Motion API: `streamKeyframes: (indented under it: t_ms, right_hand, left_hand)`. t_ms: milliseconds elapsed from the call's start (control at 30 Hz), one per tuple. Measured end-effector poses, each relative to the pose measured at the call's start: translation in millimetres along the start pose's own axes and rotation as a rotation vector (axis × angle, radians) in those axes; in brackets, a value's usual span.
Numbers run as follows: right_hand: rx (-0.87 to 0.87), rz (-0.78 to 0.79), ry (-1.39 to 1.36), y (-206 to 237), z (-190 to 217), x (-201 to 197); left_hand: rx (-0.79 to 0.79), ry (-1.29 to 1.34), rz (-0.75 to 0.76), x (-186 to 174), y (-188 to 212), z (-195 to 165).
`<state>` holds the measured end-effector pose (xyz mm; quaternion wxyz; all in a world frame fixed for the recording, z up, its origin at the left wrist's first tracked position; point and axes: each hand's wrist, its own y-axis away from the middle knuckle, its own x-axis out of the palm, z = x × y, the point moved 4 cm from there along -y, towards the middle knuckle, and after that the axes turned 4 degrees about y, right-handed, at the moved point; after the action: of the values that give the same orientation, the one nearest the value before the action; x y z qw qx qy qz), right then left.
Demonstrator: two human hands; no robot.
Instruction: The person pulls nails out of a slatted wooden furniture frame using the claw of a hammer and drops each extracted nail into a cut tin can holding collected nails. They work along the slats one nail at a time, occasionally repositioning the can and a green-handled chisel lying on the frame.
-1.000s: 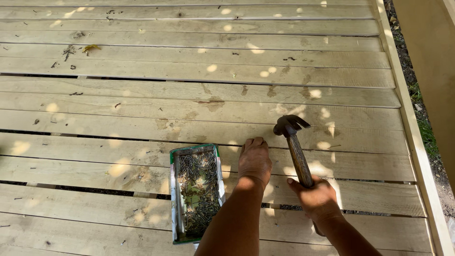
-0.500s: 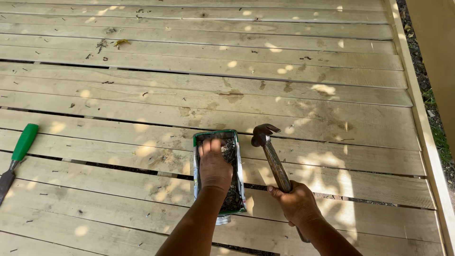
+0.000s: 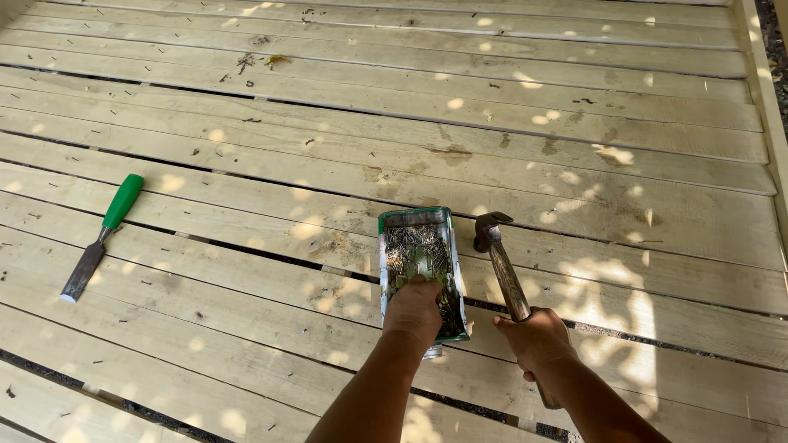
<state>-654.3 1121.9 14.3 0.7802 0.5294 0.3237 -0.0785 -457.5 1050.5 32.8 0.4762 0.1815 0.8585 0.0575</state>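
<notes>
- Left hand (image 3: 414, 308) dips its fingers into the open nail tin (image 3: 420, 267); whether they pinch a nail, I cannot tell.
- Right hand (image 3: 535, 336) is wrapped around the hammer (image 3: 502, 267), its head resting just beside the tin.
- Risk: sharp nails could prick the fingers, or a nudge could tip the tin and spill nails through the deck boards (image 3: 574, 172)' gaps.
- A green-handled chisel (image 3: 103, 238) lies well apart, to the left.

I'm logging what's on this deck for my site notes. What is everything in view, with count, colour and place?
Deck boards: many, pale wood with dark gaps, filling the view.
Edge board: one, pale wood, along the right side.
Chisel: one, green handle and metal blade, lying on the boards at left.
Nail box: one, green-edged and open, lying on the boards at centre.
Nails: too many to count, dark metal, inside the box.
Hammer: one, dark metal head, just right of the box.
Debris: small bits, dark and yellowish, on the far boards.
Left hand: reaching into the box.
Right hand: gripping the hammer handle.
</notes>
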Motion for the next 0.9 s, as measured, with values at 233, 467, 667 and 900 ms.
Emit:
streamKeyframes:
  t_ms: [233, 467, 667, 900]
  right_hand:
    - [-0.031, -0.019, -0.043, 6.9, 3.0, 4.5]
    - [-0.070, -0.042, -0.074, 14.6, 10.0, 13.5]
    - [-0.082, -0.052, -0.057, 19.8, 14.8, 26.4]
    - [-0.087, -0.093, -0.052, 21.3, 13.0, 24.6]
  left_hand:
    - [0.095, 0.123, -0.310, -3.8, 6.1, 5.5]
    - [-0.034, 0.189, -0.165, -0.3, -0.3, 7.5]
    - [0.164, 0.217, -0.372, -12.0, 8.1, -0.3]
    - [-0.032, 0.284, -0.208, -16.3, 7.9, -6.1]
